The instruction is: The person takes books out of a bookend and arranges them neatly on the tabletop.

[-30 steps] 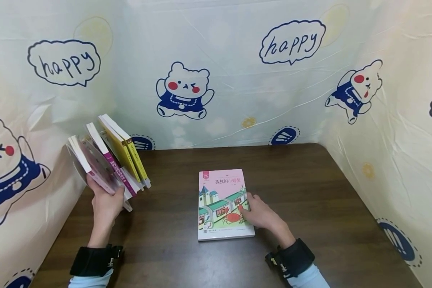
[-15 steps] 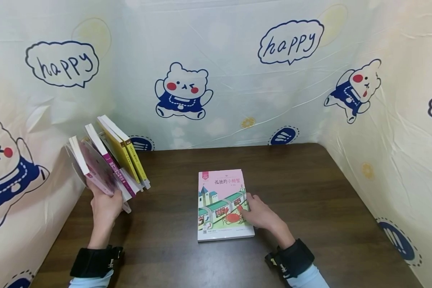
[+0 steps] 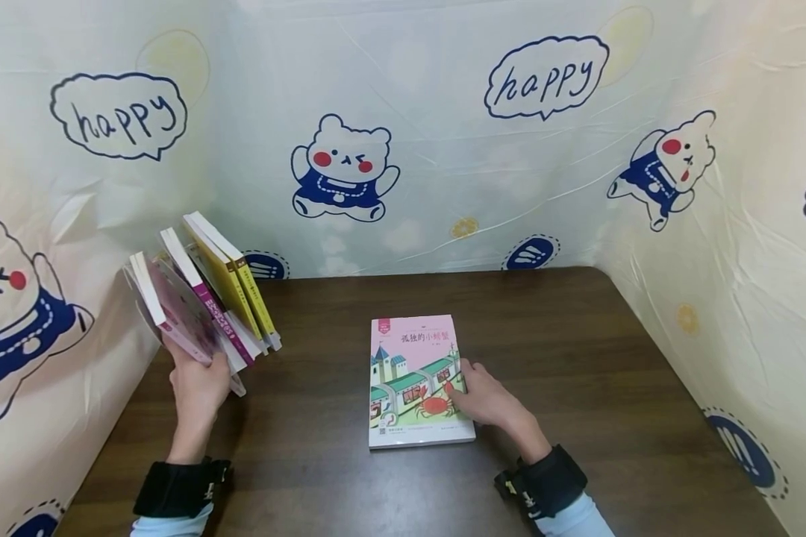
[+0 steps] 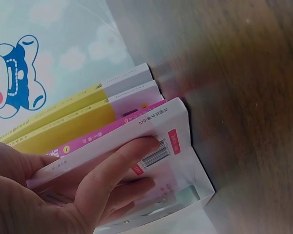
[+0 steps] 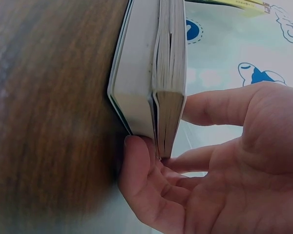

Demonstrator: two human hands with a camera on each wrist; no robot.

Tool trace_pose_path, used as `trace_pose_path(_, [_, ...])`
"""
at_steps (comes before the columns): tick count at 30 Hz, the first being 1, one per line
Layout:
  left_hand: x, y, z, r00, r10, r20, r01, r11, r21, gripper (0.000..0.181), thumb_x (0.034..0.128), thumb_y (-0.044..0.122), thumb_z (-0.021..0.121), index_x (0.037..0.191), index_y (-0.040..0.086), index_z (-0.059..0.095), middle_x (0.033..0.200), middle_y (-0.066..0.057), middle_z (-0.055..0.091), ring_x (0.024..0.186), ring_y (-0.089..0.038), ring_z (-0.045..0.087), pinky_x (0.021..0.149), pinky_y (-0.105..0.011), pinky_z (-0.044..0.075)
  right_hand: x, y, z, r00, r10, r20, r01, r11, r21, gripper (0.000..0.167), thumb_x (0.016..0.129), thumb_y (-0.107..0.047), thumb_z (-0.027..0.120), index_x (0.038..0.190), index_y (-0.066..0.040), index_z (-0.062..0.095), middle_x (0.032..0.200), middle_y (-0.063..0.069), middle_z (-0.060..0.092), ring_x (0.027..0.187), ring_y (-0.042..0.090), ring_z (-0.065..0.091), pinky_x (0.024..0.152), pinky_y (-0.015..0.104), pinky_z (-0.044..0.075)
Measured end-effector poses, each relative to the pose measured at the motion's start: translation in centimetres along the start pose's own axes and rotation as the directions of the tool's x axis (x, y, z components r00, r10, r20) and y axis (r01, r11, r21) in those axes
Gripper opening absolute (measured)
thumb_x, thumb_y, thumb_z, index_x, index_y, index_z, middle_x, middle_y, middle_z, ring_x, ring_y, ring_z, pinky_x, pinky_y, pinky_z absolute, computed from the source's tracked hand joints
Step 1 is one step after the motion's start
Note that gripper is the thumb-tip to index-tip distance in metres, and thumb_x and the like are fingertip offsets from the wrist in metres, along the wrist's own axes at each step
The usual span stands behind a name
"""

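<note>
At the left of the table, my left hand (image 3: 198,388) grips a pale pink book (image 3: 186,341) in a leaning row, beside a magenta-spined book (image 3: 218,317) and two yellow-spined books (image 3: 257,294). In the left wrist view, fingers (image 4: 105,175) of that hand lie across the book's barcode side. A pink book with a crab and train cover (image 3: 413,358) lies flat at mid-table. My right hand (image 3: 493,403) holds its right edge, thumb on the cover. The right wrist view shows this book (image 5: 170,122) on another thick book (image 5: 134,97), fingertips against the lower one's edge.
The brown wooden table (image 3: 544,335) reaches back to a pale curtain (image 3: 443,149) printed with bears and "happy" bubbles. The curtain also runs along the left and right sides. Another book (image 4: 190,209) stands at the outer left end of the row, its cover slightly splayed.
The left hand's thumb has shifted slightly down at the pale pink book. The right hand and the flat books look unmoved.
</note>
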State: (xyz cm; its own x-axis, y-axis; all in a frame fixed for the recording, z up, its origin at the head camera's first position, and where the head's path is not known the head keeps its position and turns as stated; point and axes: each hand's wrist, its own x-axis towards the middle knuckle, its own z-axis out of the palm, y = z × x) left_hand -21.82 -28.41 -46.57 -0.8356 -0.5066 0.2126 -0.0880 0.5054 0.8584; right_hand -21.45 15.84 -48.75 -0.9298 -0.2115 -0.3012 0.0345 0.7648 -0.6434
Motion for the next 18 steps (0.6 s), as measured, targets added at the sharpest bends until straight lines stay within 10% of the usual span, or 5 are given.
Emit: trace_pose_path(18, [-0.49, 0.58, 0.03, 0.999, 0.018, -0.042, -0.019, 0.999, -0.034, 0.089, 0.1043, 0.017, 0.055, 0.168, 0.037, -0.004, 0.164, -0.027, 0.034, 0.137, -0.057, 0.045, 0.102, -0.076, 0.038, 0.18, 0.21, -0.02, 1.000, -0.004, 0.011, 0.004, 0.999, 0.048, 0.076, 0.103, -0.026, 0.069, 0.160, 0.007, 0.032, 0.128, 0.021, 0.049, 0.093, 0.026, 0.058, 0.061, 0.034, 0.051])
